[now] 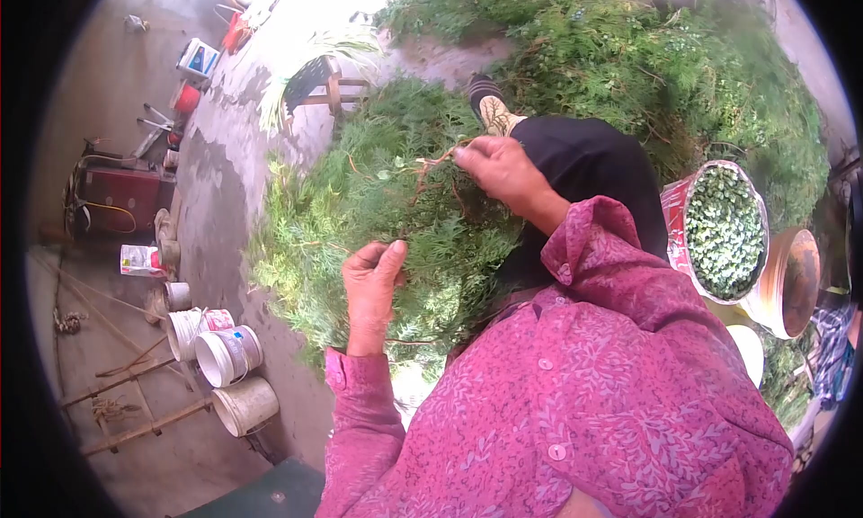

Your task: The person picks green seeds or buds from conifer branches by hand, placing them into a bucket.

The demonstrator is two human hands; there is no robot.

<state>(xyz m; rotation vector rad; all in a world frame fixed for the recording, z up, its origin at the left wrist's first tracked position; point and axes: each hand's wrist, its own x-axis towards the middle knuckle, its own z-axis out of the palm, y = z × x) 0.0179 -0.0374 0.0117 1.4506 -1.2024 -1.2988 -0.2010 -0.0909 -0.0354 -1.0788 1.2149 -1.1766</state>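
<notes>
My right hand (505,174) pinches a thin brown twig (435,162) with a few small green sprigs between thumb and fingertips. Lower and to the left is my left hand (372,271), its fingers curled and the thumb pressed against them; whatever they hold, if anything, is hidden. Both hands are over a big heap of feathery green conifer branches (310,239) spread in front of my lap. To the right, a bucket (685,239) is full of small pale-green berries or cones (726,230).
More conifer branches (620,59) are piled at the upper right. Beside the full bucket stands another bucket (798,284). On the left are several white buckets (229,356), a wooden ladder (135,401) and a dark red machine (121,199). A small wooden stool (334,91) stands farther off.
</notes>
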